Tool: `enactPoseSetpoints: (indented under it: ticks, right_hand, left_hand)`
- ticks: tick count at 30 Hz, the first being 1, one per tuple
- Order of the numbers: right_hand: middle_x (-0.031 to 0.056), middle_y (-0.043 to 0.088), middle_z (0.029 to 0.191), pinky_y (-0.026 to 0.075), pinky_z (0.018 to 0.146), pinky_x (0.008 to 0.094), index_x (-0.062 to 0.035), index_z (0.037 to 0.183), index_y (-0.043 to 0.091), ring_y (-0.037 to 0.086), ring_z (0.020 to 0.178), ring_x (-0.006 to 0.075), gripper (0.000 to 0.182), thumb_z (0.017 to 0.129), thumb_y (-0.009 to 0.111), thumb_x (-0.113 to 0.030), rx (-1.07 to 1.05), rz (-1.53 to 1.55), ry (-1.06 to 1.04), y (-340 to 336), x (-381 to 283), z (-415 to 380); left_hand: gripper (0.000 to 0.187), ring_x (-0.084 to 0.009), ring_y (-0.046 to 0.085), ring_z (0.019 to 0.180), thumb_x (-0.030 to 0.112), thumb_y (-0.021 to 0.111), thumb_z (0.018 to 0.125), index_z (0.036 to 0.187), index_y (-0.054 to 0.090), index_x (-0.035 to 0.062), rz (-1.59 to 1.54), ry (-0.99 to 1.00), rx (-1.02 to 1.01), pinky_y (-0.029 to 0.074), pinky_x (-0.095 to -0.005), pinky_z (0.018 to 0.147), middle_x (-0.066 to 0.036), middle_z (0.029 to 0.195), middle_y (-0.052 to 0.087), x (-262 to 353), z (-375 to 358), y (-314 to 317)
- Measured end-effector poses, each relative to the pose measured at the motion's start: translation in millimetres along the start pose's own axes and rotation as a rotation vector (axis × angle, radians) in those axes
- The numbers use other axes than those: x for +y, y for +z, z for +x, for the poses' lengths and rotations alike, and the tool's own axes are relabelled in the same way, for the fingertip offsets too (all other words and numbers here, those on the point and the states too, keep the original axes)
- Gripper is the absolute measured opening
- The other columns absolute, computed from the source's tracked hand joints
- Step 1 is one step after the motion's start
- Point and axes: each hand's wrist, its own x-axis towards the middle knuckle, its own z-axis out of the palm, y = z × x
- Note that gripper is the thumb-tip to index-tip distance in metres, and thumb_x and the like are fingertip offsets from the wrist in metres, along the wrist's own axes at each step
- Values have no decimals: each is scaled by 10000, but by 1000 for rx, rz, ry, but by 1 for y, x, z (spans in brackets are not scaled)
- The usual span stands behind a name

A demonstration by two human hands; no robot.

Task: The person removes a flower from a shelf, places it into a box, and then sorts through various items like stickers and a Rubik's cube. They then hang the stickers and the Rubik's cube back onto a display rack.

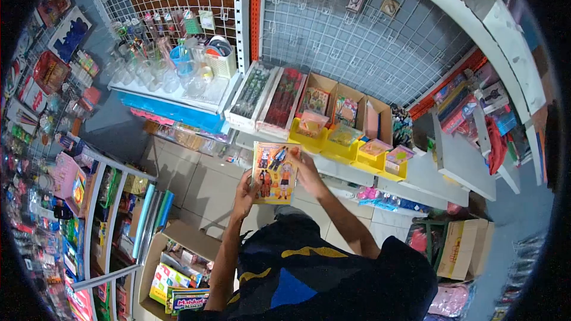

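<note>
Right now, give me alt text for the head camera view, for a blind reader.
A person's left hand and right hand hold a colourful illustrated sheet above a tiled floor. Beyond it are yellow bins of small packets and a wire grid; an open cardboard box with booklets inside sits at lower left.

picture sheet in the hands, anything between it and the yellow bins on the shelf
Only the right hand, which grips the picture sheet by its upper right edge, on the side toward the yellow bins. No other object is visible between them.
</note>
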Motion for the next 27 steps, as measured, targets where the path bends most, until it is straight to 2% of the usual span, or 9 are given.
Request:
enactPoseSetpoints:
  ticks: [6, 10, 14, 16, 18, 21, 24, 25, 27]
  right_hand:
    - [13, 602, 1038, 443, 856, 288, -67, 1130, 553, 560, 961, 109, 277, 924, 618, -240, 263, -24, -31, -43, 14, 6]
    - [-5, 602, 917, 512, 691, 277, -77, 1039, 608, 582, 820, 97, 218, 909, 603, -251, 359, -66, -127, -62, -48, 40]
    - [20, 592, 849, 522, 641, 307, -55, 1003, 610, 589, 757, 125, 249, 877, 633, -269, 288, -267, -282, -162, -106, 127]
    - [28, 621, 887, 533, 608, 330, -65, 1030, 595, 617, 713, 155, 178, 914, 577, -200, 406, -260, -132, -235, -127, 199]
    - [36, 613, 858, 518, 598, 339, -47, 999, 603, 604, 695, 168, 197, 872, 632, -196, 434, -292, -271, -217, -149, 209]
    - [47, 604, 823, 507, 595, 339, -33, 994, 606, 594, 677, 157, 243, 823, 685, -187, 375, -434, -361, -268, -138, 271]
    - [90, 619, 971, 520, 641, 337, -37, 1074, 570, 603, 779, 199, 267, 861, 635, -184, 738, -1175, -83, -258, -138, 309]
    - [129, 609, 1002, 514, 647, 362, -15, 1157, 528, 604, 812, 202, 391, 829, 657, -184, 686, -1238, -75, -315, -123, 349]
    - [135, 599, 1023, 509, 668, 366, -12, 1167, 521, 595, 837, 211, 401, 834, 654, -191, 695, -1368, 14, -328, -109, 370]
  left_hand:
    - [425, -150, 564, 971, 40, 525, 936, 1341, 397, 46, -194, -73, -96, 472, -287, 820, -83, 1114, 588, -2, 27, 18]
    - [422, -226, 604, 991, 104, 539, 939, 1333, 389, 69, -174, -142, -3, 525, -369, 840, -138, 1080, 601, 7, 46, 13]
    - [352, -197, 611, 932, 226, 554, 950, 1247, 475, 56, -32, -33, 335, 516, -330, 799, -97, 1020, 619, -21, 26, -31]
    - [300, -176, 619, 880, 257, 558, 952, 1175, 542, 57, 60, 14, 570, 511, -317, 768, -86, 985, 633, -29, 2, -56]
    - [229, -160, 620, 866, 214, 569, 949, 1108, 564, 49, 181, 72, 807, 516, -299, 720, -75, 940, 630, -33, -29, -75]
    - [184, -127, 587, 790, 158, 558, 952, 1077, 554, 23, 179, 116, 1177, 482, -244, 683, -52, 915, 599, -28, -78, -92]
    - [202, -128, 561, 839, 160, 562, 951, 1102, 542, 28, 331, 191, 1365, 468, -250, 706, -60, 940, 584, -29, -126, -93]
    - [221, -131, 554, 865, 170, 567, 949, 1115, 535, 28, 404, 210, 1429, 461, -263, 732, -63, 944, 581, -34, -138, -92]
    - [277, -141, 536, 902, 199, 580, 945, 1149, 510, 25, 490, 148, 1579, 439, -296, 794, -63, 947, 572, -53, -164, -93]
